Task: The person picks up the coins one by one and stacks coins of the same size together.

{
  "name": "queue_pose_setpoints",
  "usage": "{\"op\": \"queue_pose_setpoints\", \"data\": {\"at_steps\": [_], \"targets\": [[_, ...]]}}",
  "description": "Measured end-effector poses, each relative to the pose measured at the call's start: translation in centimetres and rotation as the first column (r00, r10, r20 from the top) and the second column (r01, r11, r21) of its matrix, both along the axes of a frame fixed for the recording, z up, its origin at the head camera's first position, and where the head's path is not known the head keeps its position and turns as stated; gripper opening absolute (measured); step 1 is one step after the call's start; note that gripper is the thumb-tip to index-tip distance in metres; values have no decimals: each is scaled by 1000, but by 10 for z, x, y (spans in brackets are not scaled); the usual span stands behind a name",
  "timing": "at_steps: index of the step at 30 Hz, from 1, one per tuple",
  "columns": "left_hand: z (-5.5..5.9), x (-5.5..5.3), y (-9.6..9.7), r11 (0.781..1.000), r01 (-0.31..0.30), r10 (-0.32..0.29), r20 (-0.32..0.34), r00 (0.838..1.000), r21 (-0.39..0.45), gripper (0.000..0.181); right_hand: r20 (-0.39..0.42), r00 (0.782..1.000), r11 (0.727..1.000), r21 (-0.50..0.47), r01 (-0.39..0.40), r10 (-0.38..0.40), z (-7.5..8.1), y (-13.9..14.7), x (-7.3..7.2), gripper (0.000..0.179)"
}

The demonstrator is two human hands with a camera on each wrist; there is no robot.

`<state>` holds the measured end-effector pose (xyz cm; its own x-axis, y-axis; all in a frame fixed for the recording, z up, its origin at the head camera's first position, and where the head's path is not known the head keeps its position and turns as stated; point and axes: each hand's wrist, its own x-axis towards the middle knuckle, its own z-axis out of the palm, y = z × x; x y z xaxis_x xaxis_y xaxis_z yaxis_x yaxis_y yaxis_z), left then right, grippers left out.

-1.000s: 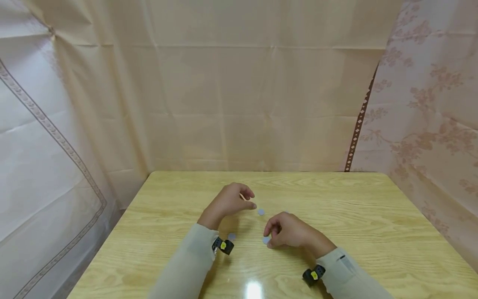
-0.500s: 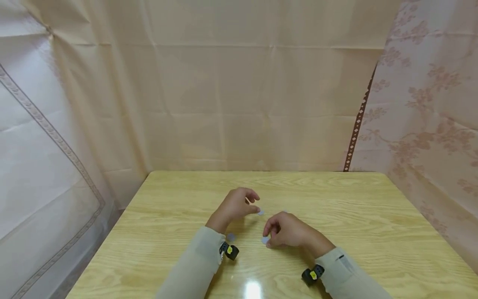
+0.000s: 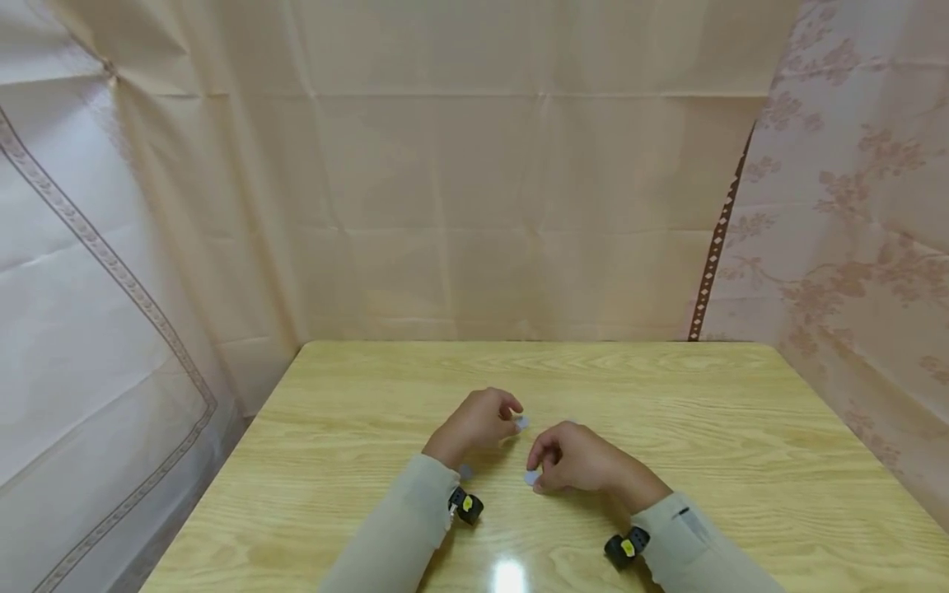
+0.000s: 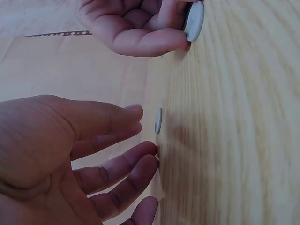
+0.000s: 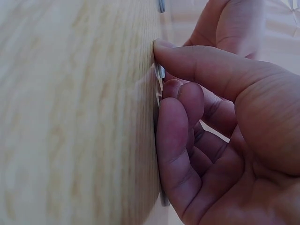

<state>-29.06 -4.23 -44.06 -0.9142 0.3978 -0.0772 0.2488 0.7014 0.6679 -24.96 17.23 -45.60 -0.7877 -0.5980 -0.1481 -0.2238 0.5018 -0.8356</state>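
Observation:
My right hand (image 3: 582, 461) pinches a small pale grey disc (image 3: 531, 477) by its edges, thumb and fingertips low at the tabletop. That same disc (image 4: 195, 21) appears at the top of the left wrist view. Farther back, my left hand (image 3: 478, 420) has its thumb and fingers loosely spread around a second disc (image 3: 522, 422). A narrow gap separates its fingertips from this disc (image 4: 158, 121) in the left wrist view. A third disc (image 3: 465, 472) lies beside the left wrist, and behind the right knuckles another one (image 3: 572, 421) is mostly hidden.
The discs lie on a light wood-grain table (image 3: 712, 428). Beige cloth (image 3: 489, 206) hangs behind its far edge, with patterned cloth (image 3: 867, 247) on the right. Each wrist wears a black camera, one on the left sleeve (image 3: 469, 506). A glare spot shines near the front.
My left hand has come right and slightly nearer, reaching around the far disc. My right hand stays at its disc with the same pinch.

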Motion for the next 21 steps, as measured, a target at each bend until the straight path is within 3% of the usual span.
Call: {"op": "queue_pose_setpoints", "data": {"at_steps": [8,21], "targets": [[-1,1,2,997,38,-39,-14,999,-63,31,3,1000,1000,-8,-3,3,1,-1,1,17],[0,4,7,992,87,-91,-40,995,-94,31,18,1000,1000,1,-10,10,2,0,0,16]]}}
